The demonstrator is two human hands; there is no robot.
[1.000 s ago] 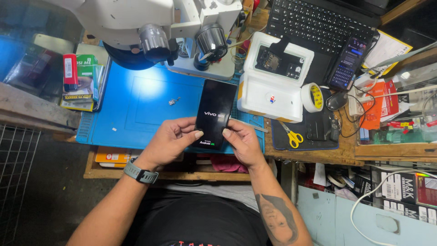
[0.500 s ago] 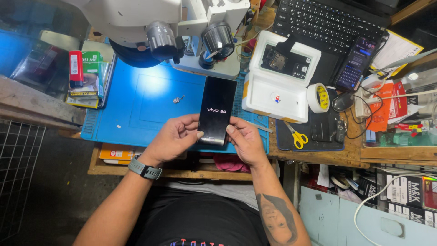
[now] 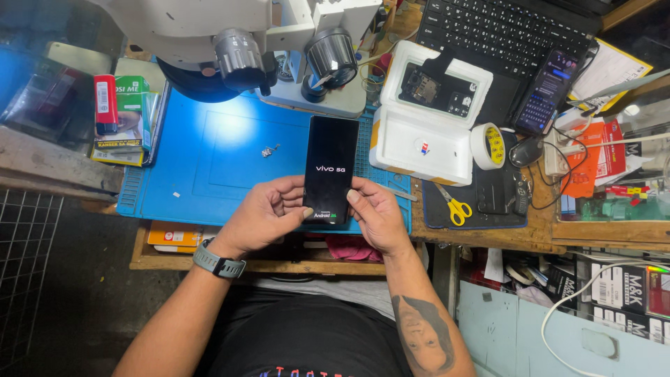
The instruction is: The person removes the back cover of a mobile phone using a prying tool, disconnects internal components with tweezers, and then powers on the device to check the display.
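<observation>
Black phone (image 3: 330,167) stays gripped by left hand (image 3: 269,213) and right hand (image 3: 377,213), unmoved.

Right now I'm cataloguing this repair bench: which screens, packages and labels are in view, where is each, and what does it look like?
Smartphone: held by left hand and right hand over the blue mat; black lit screen, small pale logo.
Second phone: on the laptop, far right; lit screen.
Green boxes: stacked left of the mat.
Red tube: on those boxes, white label.
White foam box: right of the mat, small sticker.
Dark cartons: lower right.
</observation>
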